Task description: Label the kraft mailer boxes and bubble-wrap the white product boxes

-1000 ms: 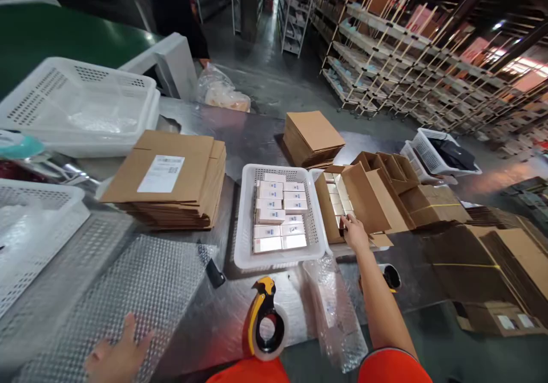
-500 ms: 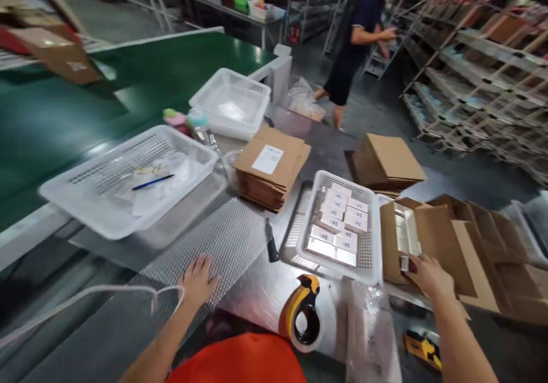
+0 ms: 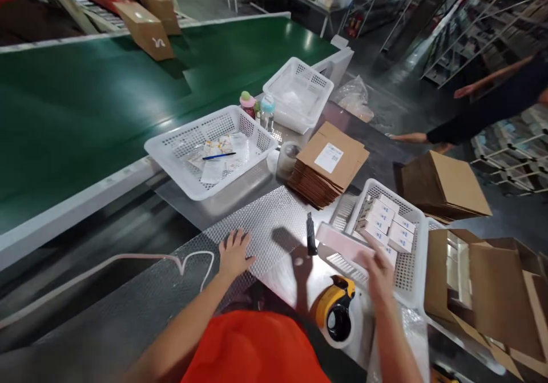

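My left hand [image 3: 234, 254] lies with fingers spread on a sheet of clear bubble wrap [image 3: 268, 214]. In my right hand [image 3: 379, 271] is a long, pale pinkish-white box [image 3: 342, 244], gripped at its right end and held over the front of a white basket [image 3: 418, 274]. Small white boxes with blue print [image 3: 401, 237] are stacked in that basket. A black box cutter [image 3: 310, 234] lies just left of the long box. Below it stands a yellow-and-black tape dispenser [image 3: 336, 309]. Right of the basket is an open cardboard carton [image 3: 436, 269] with white boxes inside.
Flattened cardboard boxes [image 3: 331, 157] are stacked mid-table, with another cardboard stack [image 3: 456, 186] at right. White baskets [image 3: 188, 180] and drink bottles [image 3: 267, 112] line the green conveyor belt [image 3: 85, 103]. A person [image 3: 479, 109] walks at the far right.
My right hand has left the open carton and moved left, now carrying a long pale box. My left hand stays on the bubble wrap. The view has swung, and the walking person is further right.
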